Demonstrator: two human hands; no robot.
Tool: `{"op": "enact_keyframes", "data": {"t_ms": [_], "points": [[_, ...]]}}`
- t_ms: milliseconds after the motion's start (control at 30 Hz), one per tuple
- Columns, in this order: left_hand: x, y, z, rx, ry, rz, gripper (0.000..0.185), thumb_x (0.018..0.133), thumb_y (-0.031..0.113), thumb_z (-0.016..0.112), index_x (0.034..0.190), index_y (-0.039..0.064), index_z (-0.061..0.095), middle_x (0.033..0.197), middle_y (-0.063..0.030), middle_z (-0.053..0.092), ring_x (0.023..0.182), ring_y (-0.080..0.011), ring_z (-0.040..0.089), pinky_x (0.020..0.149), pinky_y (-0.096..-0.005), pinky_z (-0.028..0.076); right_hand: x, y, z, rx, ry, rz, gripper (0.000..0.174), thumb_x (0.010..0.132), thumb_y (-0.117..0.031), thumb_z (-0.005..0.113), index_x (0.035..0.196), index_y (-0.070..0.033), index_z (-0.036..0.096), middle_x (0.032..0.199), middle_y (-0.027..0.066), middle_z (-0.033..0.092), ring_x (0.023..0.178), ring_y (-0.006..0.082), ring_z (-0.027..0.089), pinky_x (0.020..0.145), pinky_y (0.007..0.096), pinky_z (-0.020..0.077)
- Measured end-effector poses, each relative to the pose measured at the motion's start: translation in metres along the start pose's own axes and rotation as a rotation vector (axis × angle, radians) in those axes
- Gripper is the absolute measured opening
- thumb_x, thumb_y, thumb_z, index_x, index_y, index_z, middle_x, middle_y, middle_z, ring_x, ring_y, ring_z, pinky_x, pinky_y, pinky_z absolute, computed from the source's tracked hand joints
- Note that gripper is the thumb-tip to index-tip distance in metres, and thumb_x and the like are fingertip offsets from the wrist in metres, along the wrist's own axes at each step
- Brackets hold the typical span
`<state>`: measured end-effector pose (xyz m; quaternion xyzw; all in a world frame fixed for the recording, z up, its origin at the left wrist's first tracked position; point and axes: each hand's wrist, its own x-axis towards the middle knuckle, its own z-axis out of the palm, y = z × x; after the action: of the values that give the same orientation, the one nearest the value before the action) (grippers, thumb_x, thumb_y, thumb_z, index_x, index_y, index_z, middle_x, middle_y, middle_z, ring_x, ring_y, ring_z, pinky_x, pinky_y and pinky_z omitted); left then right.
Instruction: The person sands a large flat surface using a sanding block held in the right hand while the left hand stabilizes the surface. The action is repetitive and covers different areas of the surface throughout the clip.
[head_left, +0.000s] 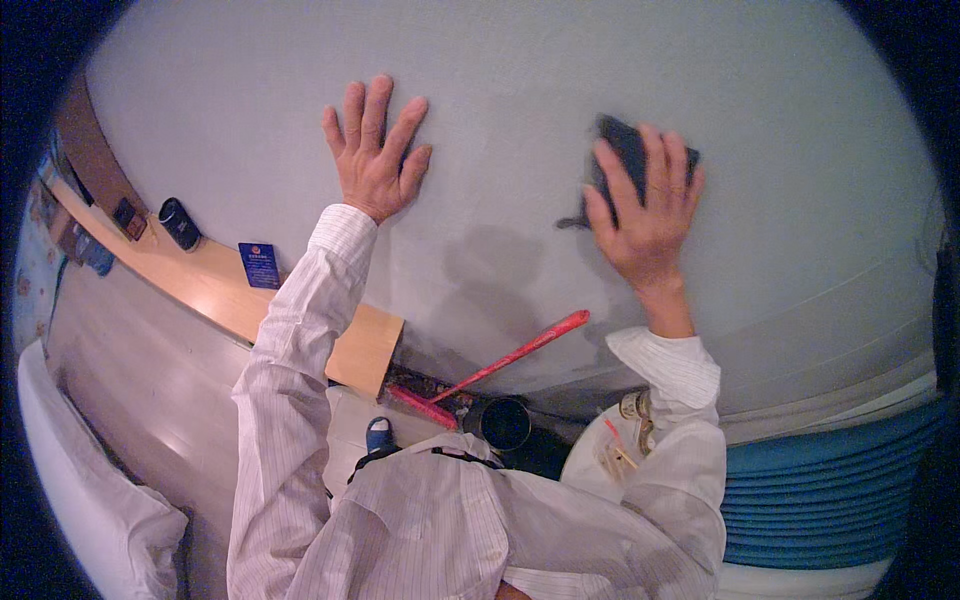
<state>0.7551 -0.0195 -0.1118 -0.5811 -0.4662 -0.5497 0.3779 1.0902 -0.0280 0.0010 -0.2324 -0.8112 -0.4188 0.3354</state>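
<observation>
My left hand lies flat against the pale wall, its fingers spread and nothing in it. Farther right, my right hand presses a dark cloth or pad against the same wall. The fingers of that hand are spread over the dark piece and slightly blurred. A small dark loop or end sticks out at the piece's lower left. Both arms reach up in striped white sleeves. Shadows fall on the wall between the hands.
Left, a wooden shelf holds a dark cylindrical object and a blue card. Below are a red-handled broom, a dark bin and a round white surface with small items. Blue pleated fabric is lower right, white bedding lower left.
</observation>
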Motion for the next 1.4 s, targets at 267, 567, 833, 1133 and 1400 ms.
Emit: {"op": "enact_keyframes", "data": {"t_ms": [267, 567, 833, 1133, 1400], "points": [[0.0, 0.001, 0.003, -0.002, 0.009, 0.018, 0.046, 0.1, 0.034, 0.051, 0.145, 0.026, 0.057, 0.166, -0.0121, 0.031, 0.156, -0.0335, 0.019, 0.124, -0.0547, -0.001, -0.013, -0.096, 0.056, 0.249, -0.152, -0.247, 0.063, 0.085, -0.032, 0.071, 0.145, -0.033, 0.052, 0.156, 0.0162, 0.043, 0.144, 0.0353, 0.039, 0.114, 0.0564, 0.0279], [-0.002, -0.002, 0.003, -0.022, 0.0, 0.015, 0.046, 0.1, 0.031, 0.052, 0.145, 0.025, 0.058, 0.166, -0.0118, 0.031, 0.156, -0.034, 0.019, 0.124, -0.0554, -0.001, -0.037, -0.065, 0.027, 0.252, -0.295, -0.269, 0.061, 0.089, -0.022, 0.065, 0.147, -0.028, 0.05, 0.155, 0.0144, 0.046, 0.146, 0.0303, 0.04, 0.122, 0.0491, 0.0195], [0.0, 0.031, -0.027, 0.009, -0.144, -0.177, 0.049, 0.099, 0.02, 0.057, 0.147, 0.013, 0.054, 0.161, -0.0203, 0.037, 0.151, -0.043, 0.027, 0.122, -0.0566, 0.014, -0.032, -0.059, 0.038, 0.136, -0.239, -0.301, 0.057, 0.091, -0.037, 0.069, 0.144, -0.02, 0.056, 0.156, 0.004, 0.048, 0.146, 0.022, 0.041, 0.123, 0.0466, 0.0185], [-0.06, 0.192, -0.023, -0.652, 0.049, -0.47, 0.046, 0.097, 0.004, 0.058, 0.142, -0.001, 0.052, 0.154, -0.0271, 0.042, 0.143, -0.0427, 0.041, 0.118, -0.0497, 0.032, -0.04, -0.066, 0.06, 0.141, -0.133, -0.273, 0.046, 0.095, -0.027, 0.057, 0.137, -0.01, 0.059, 0.151, 0.0094, 0.052, 0.14, 0.0256, 0.049, 0.113, 0.0444, 0.0355], [-0.095, 0.207, 0.034, -0.48, 0.009, -0.432, 0.06, 0.102, 0.025, 0.057, 0.153, 0.001, 0.038, 0.162, -0.0267, 0.026, 0.149, -0.049, 0.025, 0.12, -0.0602, 0.02, -0.044, -0.042, 0.034, 0.162, -0.188, -0.228, 0.033, 0.093, -0.023, 0.061, 0.124, -0.016, 0.07, 0.148, 0.0093, 0.055, 0.136, 0.0284, 0.051, 0.11, 0.0512, 0.0355]]}}
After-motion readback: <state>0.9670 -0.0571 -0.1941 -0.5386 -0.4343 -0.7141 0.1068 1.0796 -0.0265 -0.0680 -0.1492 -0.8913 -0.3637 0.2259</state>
